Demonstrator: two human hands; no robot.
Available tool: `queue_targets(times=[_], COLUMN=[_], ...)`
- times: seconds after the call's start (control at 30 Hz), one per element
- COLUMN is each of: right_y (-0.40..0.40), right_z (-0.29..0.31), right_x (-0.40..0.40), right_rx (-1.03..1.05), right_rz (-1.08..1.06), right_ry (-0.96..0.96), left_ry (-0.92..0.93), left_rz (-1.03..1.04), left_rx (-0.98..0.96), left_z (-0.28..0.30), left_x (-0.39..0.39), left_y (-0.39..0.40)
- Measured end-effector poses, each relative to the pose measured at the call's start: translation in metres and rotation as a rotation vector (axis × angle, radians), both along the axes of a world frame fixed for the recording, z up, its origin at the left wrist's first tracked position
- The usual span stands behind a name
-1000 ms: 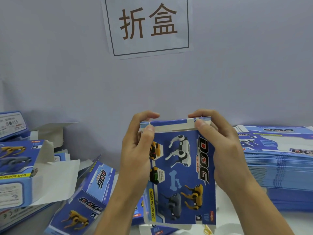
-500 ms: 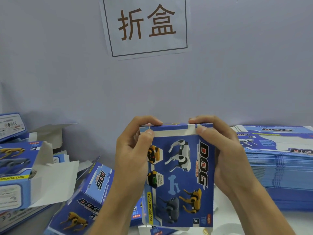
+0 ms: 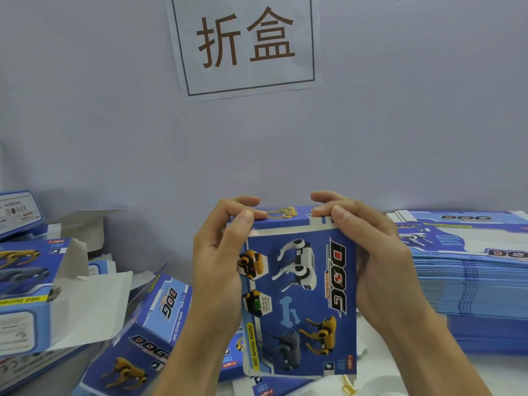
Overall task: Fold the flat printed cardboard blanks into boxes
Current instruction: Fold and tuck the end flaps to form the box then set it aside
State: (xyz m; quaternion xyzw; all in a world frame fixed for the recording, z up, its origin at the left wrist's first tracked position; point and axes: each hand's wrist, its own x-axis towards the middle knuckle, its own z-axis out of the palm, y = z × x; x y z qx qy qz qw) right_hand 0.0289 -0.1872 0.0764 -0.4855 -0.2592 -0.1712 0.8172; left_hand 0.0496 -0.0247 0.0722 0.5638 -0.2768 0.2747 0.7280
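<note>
A blue printed box (image 3: 300, 298) with robot dogs and "DOG" lettering stands upright in front of me, its big face toward the camera. My left hand (image 3: 220, 258) grips its upper left corner, thumb on the front and fingers curled over the top flap. My right hand (image 3: 368, 252) grips the upper right corner the same way, its fingers pressing the top flap down. The flap lies nearly flat across the top. A tall stack of flat blue blanks (image 3: 471, 278) sits at the right.
Several folded boxes lie at the left, among them a large one with open white flaps (image 3: 37, 295) and one lying on its side (image 3: 143, 338). A paper sign with two characters (image 3: 245, 44) hangs on the grey wall behind. A yellow rubber band (image 3: 347, 388) lies near the front edge.
The top flap has folded down from standing nearly upright to lying over the box's top. Both hands have kept their grip on the upper corners and pushed the flap down.
</note>
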Motion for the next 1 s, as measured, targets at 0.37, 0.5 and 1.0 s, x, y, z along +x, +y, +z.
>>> queue_targets(times=[0.37, 0.5, 1.0], right_y=[0.007, 0.005, 0.002], right_z=[-0.004, -0.005, -0.006], right_x=[0.003, 0.003, 0.007], right_rx=[-0.111, -0.115, -0.214], right_rz=[-0.147, -0.137, -0.380], right_ry=[-0.050, -0.073, -0.087], left_ry=[0.008, -0.052, -0.150], left_rz=[-0.142, -0.078, 0.093], left_rx=[0.109, 0.156, 0.234], left_z=[-0.003, -0.002, -0.002], left_x=[0.001, 0.000, 0.004], left_y=[0.009, 0.013, 0.013])
